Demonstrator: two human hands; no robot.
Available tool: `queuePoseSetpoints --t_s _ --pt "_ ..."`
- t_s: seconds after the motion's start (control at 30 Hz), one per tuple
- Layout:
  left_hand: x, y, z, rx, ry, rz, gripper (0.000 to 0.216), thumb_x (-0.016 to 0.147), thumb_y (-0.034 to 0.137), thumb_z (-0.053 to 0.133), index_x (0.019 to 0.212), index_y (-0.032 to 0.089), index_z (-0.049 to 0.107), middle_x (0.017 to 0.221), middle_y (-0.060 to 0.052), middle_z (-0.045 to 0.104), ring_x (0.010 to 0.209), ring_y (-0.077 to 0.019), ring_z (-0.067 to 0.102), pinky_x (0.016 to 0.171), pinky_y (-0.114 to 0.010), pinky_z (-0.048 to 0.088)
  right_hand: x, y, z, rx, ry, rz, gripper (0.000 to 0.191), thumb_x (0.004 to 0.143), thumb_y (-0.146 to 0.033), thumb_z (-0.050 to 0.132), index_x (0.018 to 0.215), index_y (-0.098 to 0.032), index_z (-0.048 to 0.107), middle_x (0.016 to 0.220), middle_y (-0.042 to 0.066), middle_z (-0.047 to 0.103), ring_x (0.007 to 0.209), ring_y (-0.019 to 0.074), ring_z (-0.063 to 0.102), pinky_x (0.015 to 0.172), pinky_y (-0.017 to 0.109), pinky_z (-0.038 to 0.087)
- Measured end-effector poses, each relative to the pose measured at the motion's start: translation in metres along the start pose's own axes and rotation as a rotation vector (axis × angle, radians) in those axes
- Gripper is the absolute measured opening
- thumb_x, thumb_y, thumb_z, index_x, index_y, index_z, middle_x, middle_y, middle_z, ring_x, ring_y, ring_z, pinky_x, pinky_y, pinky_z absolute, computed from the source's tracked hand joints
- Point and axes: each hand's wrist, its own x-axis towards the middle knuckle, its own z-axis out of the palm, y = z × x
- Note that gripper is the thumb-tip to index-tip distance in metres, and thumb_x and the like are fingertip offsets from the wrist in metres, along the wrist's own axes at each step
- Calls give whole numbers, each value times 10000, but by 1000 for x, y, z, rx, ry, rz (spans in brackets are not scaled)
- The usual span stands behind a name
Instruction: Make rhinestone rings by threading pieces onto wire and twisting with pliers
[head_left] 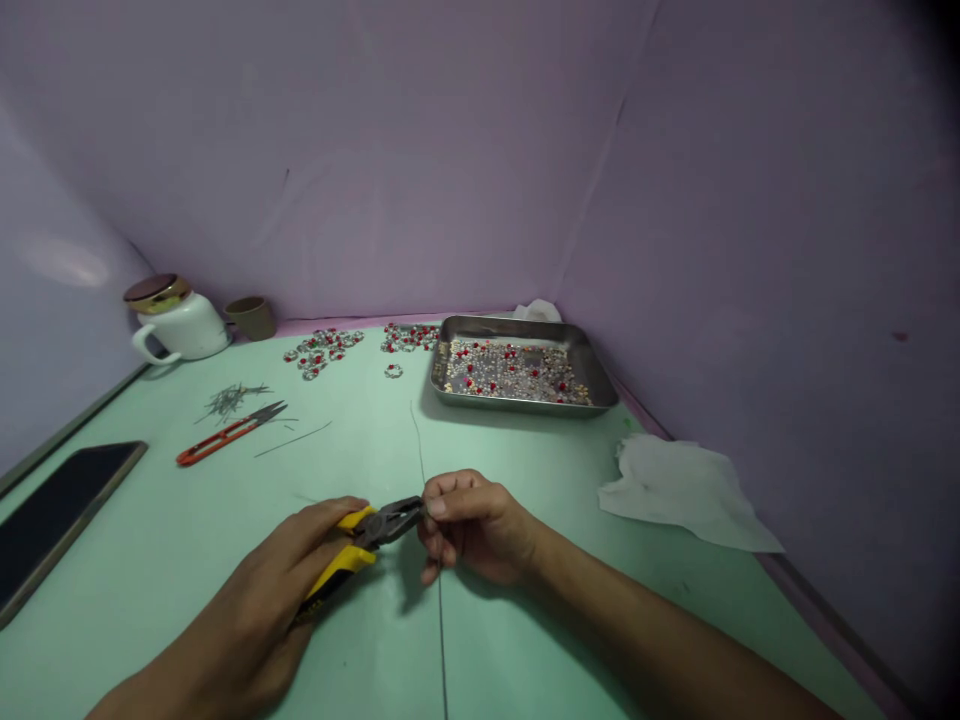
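Left hand (240, 590) clenching yellow pliers (337, 570), right hand (476, 528) pinching wire (417, 445) at their jaws, steel tray (510, 326) along the tabletop's (150, 560) far edge.

left hand (255, 590) around pliers (382, 525) | steel tray (480, 326) back right | snips (229, 435) left

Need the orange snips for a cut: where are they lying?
The orange snips lie on the green tabletop at left in the head view, just below a loose pile of metal pins.

Yellow-handled combination pliers (346, 550), steel jaws closed, sit clenched in a left hand (255, 590) as a right hand (472, 525) pinches a thin dark wire (442, 640).
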Motion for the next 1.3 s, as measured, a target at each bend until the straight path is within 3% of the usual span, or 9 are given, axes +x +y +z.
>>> queuePoseSetpoints --t_s 0.23,0.5,0.7,0.83,1.0,1.07,1.13,1.23,1.3 --pt "-4 -10 1 74 -2 93 377 809 36 352 1144 177 453 1178 -128 487 1086 -228 469 892 -345 432 -1 3 -1 -20 -55 -15 149 576 -220 671 575 -99 585 467 6 597 365 70 511 484 253 529" --pt "1 3 -7 -31 -104 -48 312 797 133 351 1068 204 487 1187 -85 513 1038 -201 522 845 -255 460 -8 -9 -2 -447 -13 -207 88 676 -190 640 643 -111 619 585 17 635 505 71 562 514 186 437" --pt "7 12 -20 -36 -235 -75 479 743 79 355 1194 229 409 1192 -72 525 1036 -206 537 842 -268 476 -10 -12 7 -714 109 -294 63 666 -157 580 612 -130 600 541 -5 585 494 79 520 487 196 406" --pt "10 19 -24 37 -254 -98 514 672 65 366 1149 227 471 1149 -62 564 1028 -228 547 800 -263 497 -10 -10 9 -986 226 -455 98 679 -166 550 606 -134 609 518 -8 564 476 78 484 455 187 373" --pt "11 26 -24 -26 -261 -247 492 639 76 354 1065 229 547 1090 -44 603 1004 -229 560 770 -267 510 -10 -6 8 -1273 291 -752 120 681 -120 528 603 -140 618 573 7 605 524 88 512 527 204 397" --pt "12 27 -25 -43 -313 -286 512 634 65 348 1074 232 549 1056 -33 617 1016 -224 557 768 -263 514 -9 -5 7 -1263 302 -730 123 679 -122 526 602 -139 620 572 11 605 528 93 513 532 210 398" --pt "13 26 -26 -26 -360 -289 556 622 53 347 1116 235 528 1090 -28 606 1048 -223 542 797 -268 507 -8 -4 4 -1146 310 -588 116 681 -150 531 609 -138 620 548 8 592 506 94 503 502 210 389" --pt "11 20 -29 36 -383 -253 626 625 51 351 1214 240 451 1249 -31 508 1133 -230 482 911 -307 445 -5 -5 2 -872 303 -366 106 671 -198 548 609 -136 607 527 7 582 489 98 505 482 214 388" --pt "7 14 -30 68 -357 -244 639 645 69 354 1258 242 406 1323 -35 434 1186 -246 430 978 -353 379 -5 -6 0 -773 305 -319 93 652 -206 566 599 -135 598 532 9 587 500 102 518 498 221 396"
